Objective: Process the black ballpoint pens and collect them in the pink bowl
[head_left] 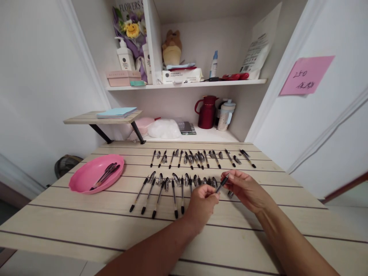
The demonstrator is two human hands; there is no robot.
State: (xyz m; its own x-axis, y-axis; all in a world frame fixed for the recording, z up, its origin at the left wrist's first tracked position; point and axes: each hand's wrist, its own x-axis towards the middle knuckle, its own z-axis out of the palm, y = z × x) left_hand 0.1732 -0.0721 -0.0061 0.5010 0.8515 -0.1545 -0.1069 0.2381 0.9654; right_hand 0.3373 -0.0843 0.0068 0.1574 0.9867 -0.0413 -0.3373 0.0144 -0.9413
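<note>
Both my hands meet over the middle of the wooden table (86, 226), pinching one black pen (222, 183) between them. My left hand (202, 205) grips its lower end with curled fingers. My right hand (247, 189) pinches the upper end. Just under my hands a near row of pens and loose caps (161, 189) lies side by side. A far row of pens and caps (198, 158) lies beyond it.
A pink oval tray (86, 178) holding a few pens sits at the table's left. Behind the table are a small wooden riser (94, 118) with a blue booklet, a red jug (207, 111) and shelves of bottles. A pink note (306, 74) hangs on the right wall.
</note>
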